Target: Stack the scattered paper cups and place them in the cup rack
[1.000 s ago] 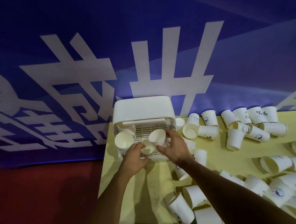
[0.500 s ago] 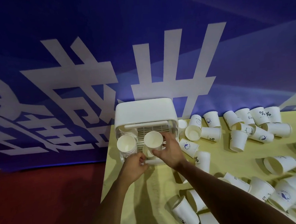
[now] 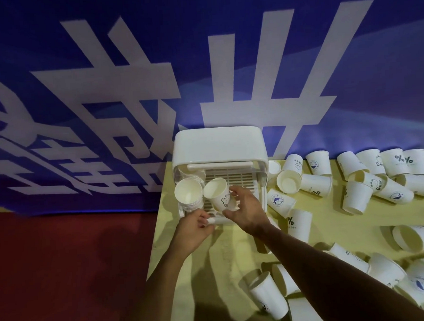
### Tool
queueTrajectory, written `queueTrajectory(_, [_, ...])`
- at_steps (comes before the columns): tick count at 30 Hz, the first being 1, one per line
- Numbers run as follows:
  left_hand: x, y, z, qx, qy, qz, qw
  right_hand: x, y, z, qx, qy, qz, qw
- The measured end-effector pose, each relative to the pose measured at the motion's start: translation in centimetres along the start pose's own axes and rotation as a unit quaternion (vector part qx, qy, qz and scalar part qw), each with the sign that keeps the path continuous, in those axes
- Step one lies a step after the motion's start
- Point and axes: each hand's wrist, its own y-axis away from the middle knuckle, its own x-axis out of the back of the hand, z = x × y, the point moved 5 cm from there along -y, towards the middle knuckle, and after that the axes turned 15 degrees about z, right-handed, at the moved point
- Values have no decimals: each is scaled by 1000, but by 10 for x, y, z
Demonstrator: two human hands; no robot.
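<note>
1. The white cup rack (image 3: 218, 145) stands at the far left corner of the yellow table (image 3: 336, 217). Its front is open toward the person, and a slatted tray shows inside.
2. In the left part of the rack lies a stack of cups (image 3: 188, 194), with its mouth turned to the camera.
3. The right hand (image 3: 248, 208) holds a single cup (image 3: 219, 196) with a small bear drawing, over the tray and just beside the stack. This cup is tilted, with its mouth up and to the left. The thumb lies on its side and the other fingers curl below its bottom, so the hand is narrow around it.
4. The left hand (image 3: 193, 228) is at the front edge of the rack. Its fingers are curled and grip the white front bar of the tray.
5. Many loose cups (image 3: 315, 184) lie on the table, to the right of the rack and nearer to the person. Most are on their sides, a few stand upside down, and several carry small prints.
6. Behind the table hangs a blue banner (image 3: 104, 92) with big white characters. Left of the table there is a red floor (image 3: 64, 266).
</note>
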Motion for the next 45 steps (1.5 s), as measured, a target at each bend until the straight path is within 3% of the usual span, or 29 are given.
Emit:
queueTrajectory(11, [-2,4,5,25,45,-11,999,-11,-4,5,18,96,24,995])
queueTrajectory(24, [-2,10,20,19,35,-36,999,-16,-6,-8,-25,-16,-26,999])
queueTrajectory(32, [-6,14,28,23,29,-61,997,-17,-1,-4,-62,77,-55,994])
queueTrajectory(45, [-7,10,43,3,27,-64,998,-16,1,-8,-52,58,-55,995])
